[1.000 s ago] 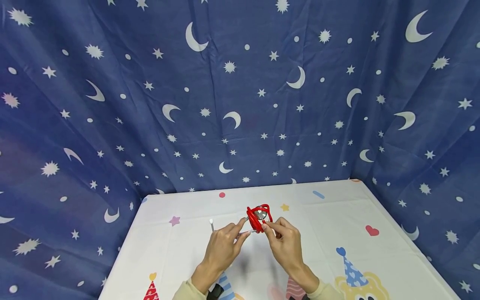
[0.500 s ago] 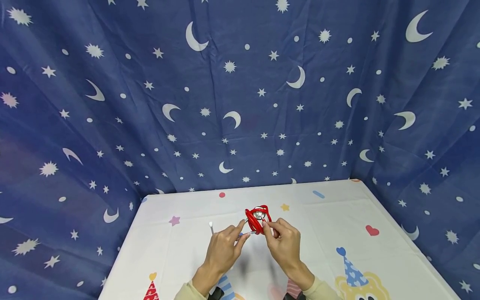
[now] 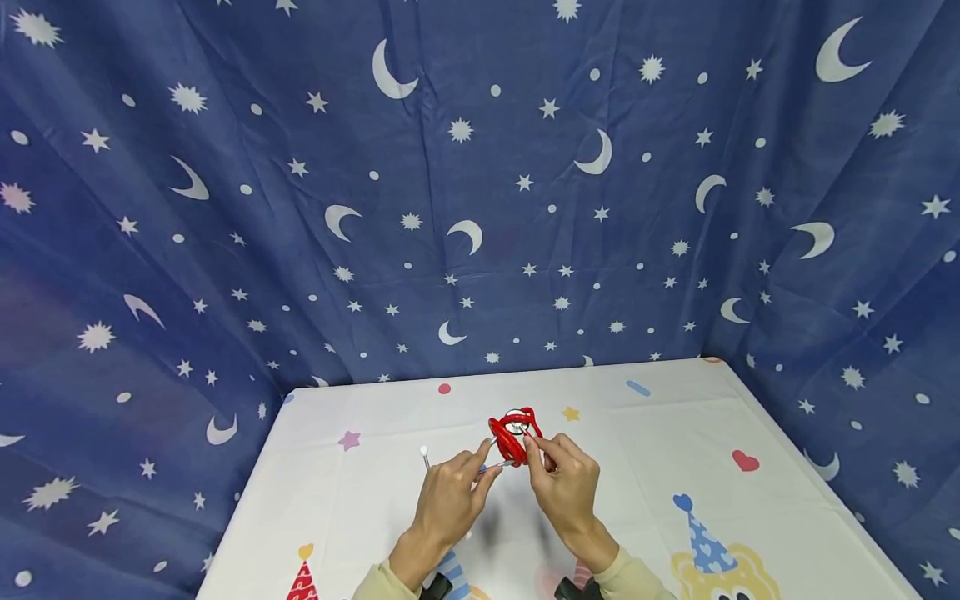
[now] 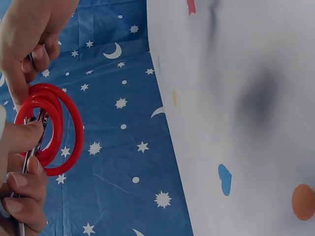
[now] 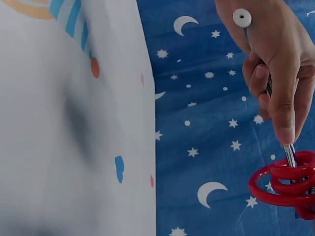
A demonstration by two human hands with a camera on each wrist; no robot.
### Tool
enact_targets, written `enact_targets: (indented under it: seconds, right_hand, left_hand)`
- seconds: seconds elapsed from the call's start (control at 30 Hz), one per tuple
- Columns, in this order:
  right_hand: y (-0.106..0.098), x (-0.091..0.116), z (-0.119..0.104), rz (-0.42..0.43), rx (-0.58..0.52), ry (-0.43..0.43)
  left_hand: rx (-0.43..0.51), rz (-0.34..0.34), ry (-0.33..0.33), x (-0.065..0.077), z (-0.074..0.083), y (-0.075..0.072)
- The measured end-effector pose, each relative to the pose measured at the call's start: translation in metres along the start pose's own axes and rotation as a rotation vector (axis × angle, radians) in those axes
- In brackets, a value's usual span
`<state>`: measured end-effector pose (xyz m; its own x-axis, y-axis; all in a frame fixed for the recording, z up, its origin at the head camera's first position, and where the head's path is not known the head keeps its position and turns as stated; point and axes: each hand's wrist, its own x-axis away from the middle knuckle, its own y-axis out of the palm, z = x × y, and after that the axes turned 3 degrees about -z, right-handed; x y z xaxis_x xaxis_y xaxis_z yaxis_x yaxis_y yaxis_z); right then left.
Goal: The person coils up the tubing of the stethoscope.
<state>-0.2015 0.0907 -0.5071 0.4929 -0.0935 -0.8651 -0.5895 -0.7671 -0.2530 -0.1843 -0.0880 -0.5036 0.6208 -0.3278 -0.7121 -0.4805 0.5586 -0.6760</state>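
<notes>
A stethoscope with its red tubing point(image 3: 505, 442) wound into a coil is held up over the table between both hands. My left hand point(image 3: 447, 498) grips its metal ear tubes, thumb and fingers curled round them, as the left wrist view shows close up. One white ear tip point(image 5: 242, 17) pokes out past the back of that hand. At the far side of the coil sits the round silver chest piece point(image 3: 516, 427). My right hand point(image 3: 567, 492) pinches the red tube close to the chest piece with thumb and index finger, its other fingers curled in.
A white tablecloth point(image 3: 637, 467) printed with party hats, stars and a bear covers the table. Behind and at both sides hangs a dark blue curtain point(image 3: 480, 175) with moons and stars. Shadows of the hands fall on the cloth beneath them.
The coil and chest piece have shifted slightly left and tilted, so the chest piece's silver face shows differently. Both hands keep their hold and have barely moved.
</notes>
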Motion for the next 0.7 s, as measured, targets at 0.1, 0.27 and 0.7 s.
enact_targets:
  seconds: [0.1,0.27,0.7]
  right_hand:
    - [0.0009,-0.0016,0.0004,0.012,0.032,-0.026]
    - [0.0027,-0.0031,0.0014,0.026,0.074,-0.05]
    - [0.0005,-0.0089,0.0007,0.016,0.14,-0.067]
  left_hand:
    - [-0.007,-0.006,-0.011,0.0,0.0014,-0.0008]
    - [-0.013,-0.017,-0.022,-0.0008,0.0027,-0.0013]
    - [-0.013,-0.009,0.015,-0.0067,0.0016,0.0029]
